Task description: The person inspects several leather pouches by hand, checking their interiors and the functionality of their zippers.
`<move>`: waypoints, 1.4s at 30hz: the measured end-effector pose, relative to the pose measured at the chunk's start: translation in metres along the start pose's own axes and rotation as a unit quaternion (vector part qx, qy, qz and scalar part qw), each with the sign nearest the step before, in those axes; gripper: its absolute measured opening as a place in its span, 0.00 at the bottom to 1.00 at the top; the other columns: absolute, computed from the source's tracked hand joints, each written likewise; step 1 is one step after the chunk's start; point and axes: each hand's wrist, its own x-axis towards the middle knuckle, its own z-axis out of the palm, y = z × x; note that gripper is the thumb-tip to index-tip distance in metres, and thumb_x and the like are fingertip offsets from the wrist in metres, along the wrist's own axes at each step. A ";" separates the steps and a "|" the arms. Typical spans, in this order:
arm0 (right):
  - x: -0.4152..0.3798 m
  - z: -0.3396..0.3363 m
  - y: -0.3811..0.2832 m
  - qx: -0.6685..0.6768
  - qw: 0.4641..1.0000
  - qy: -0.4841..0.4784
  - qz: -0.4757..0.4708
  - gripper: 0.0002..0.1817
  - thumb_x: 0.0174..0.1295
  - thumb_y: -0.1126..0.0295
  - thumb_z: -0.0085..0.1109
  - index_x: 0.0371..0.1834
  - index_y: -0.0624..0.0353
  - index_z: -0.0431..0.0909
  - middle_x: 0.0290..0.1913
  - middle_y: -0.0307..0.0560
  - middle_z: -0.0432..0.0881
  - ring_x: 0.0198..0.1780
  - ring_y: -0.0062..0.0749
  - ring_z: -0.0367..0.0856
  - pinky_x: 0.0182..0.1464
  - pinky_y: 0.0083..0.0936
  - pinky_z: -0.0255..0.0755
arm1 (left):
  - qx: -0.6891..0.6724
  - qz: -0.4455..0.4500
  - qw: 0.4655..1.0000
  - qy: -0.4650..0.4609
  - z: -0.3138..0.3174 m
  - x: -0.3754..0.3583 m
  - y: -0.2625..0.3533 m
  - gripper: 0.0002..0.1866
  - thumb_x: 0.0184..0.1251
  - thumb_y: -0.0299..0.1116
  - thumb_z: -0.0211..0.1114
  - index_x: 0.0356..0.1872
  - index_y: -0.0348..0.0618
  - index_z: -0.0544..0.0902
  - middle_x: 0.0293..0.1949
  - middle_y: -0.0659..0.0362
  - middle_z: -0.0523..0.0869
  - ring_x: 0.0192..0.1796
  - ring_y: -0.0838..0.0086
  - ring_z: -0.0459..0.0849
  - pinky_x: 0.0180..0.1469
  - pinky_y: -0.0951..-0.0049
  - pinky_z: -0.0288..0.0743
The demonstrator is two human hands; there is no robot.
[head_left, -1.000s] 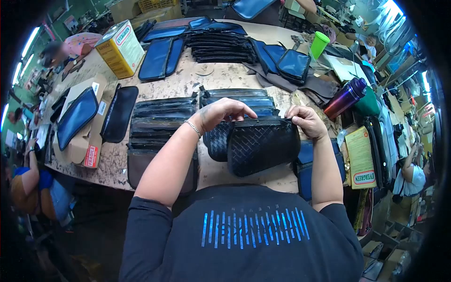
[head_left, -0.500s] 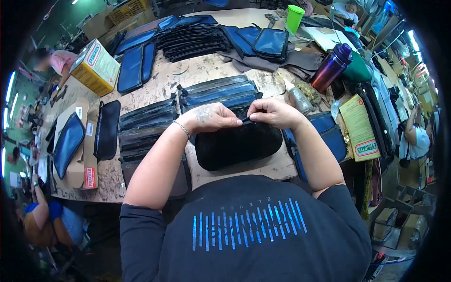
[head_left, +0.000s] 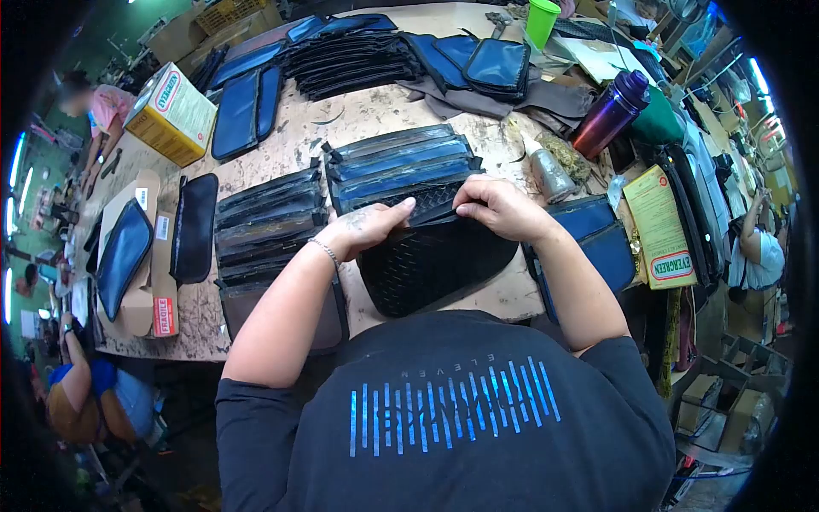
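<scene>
A black textured pouch piece (head_left: pixel 439 269) with rounded corners is held in front of my body, at the table's near edge. My right hand (head_left: pixel 502 209) pinches its upper edge strip near the right end, thumb against fingers. At the upper left of the same piece is my left hand (head_left: pixel 368 230), its thumb stretched along the edge and its fingers curled round it, partly hidden. Just beyond the hands lies a stack of blue-and-black pouch panels (head_left: pixel 397 162). To its left, another overlapping row of dark panels (head_left: pixel 269 213) covers the tabletop.
On the right are a glue bottle (head_left: pixel 550 175), a purple flask (head_left: pixel 610 115) and a yellow Evergreen box (head_left: pixel 659 226). An Evergreen tin (head_left: pixel 172 115) and an open carton (head_left: pixel 141 282) stand left. A pile of black pouches (head_left: pixel 345 68) lies at the back. Other people work around the table.
My hands have moved apart along the top edge, the left one shifting left. The black piece has tilted, and its textured surface shows more clearly. The view has shifted slightly.
</scene>
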 end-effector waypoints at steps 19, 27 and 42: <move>-0.011 0.011 -0.003 -0.061 0.996 0.048 -0.047 0.03 0.51 0.72 0.57 0.26 0.59 0.75 0.28 0.44 0.76 0.37 0.40 0.74 0.41 0.32 0.68 | 0.170 0.311 0.914 0.198 0.031 -0.026 -0.043 0.15 0.63 0.34 0.49 0.37 0.34 0.81 0.31 0.47 0.80 0.36 0.59 0.75 0.41 0.67 0.69; -0.014 0.015 -0.005 -0.092 0.993 0.059 -0.045 0.02 0.50 0.73 0.57 0.26 0.58 0.75 0.28 0.43 0.75 0.35 0.39 0.74 0.39 0.32 0.68 | 0.082 0.229 0.950 0.195 0.042 -0.044 -0.035 0.13 0.62 0.33 0.53 0.39 0.35 0.81 0.27 0.50 0.76 0.35 0.63 0.74 0.40 0.69 0.69; -0.016 0.014 -0.006 -0.074 0.995 0.051 -0.037 0.03 0.50 0.72 0.57 0.26 0.58 0.75 0.28 0.43 0.75 0.35 0.39 0.74 0.40 0.32 0.68 | 0.052 0.232 0.942 0.238 0.048 -0.036 -0.037 0.09 0.51 0.32 0.62 0.28 0.36 0.82 0.23 0.59 0.72 0.27 0.75 0.71 0.31 0.76 0.65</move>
